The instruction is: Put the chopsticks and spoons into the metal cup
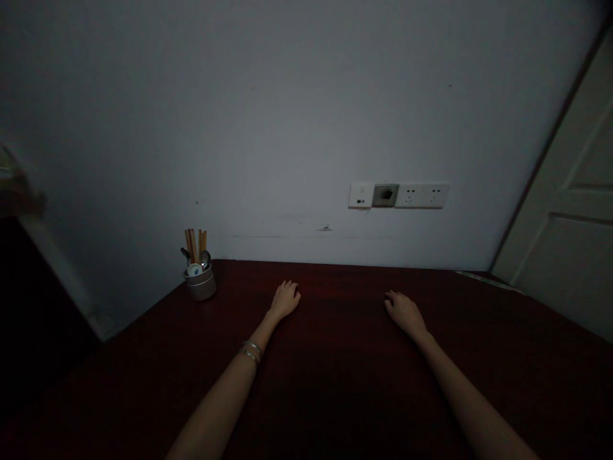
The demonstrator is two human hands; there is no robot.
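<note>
My left hand [285, 298] rests palm down on the dark red table [335, 358], fingers loosely stretched forward and nothing held. Two bracelets [251, 351] circle that forearm. Farther to the right, my right hand [403, 311] also lies on the tabletop, its fingers extended and slightly bent, holding nothing. Left of my left hand, near the back edge, stands a grey utensil holder [201, 285]. Upright in it are several wooden chopsticks [192, 245], spoons [205, 257] and a white spoon [195, 269] with a blue mark.
A pale wall rises behind the table and carries a row of sockets [398, 195]. A panelled door [569, 211] stands at the right. On the back right corner lies a thin pale strip [491, 281]. A dark shape [38, 306] borders the left side.
</note>
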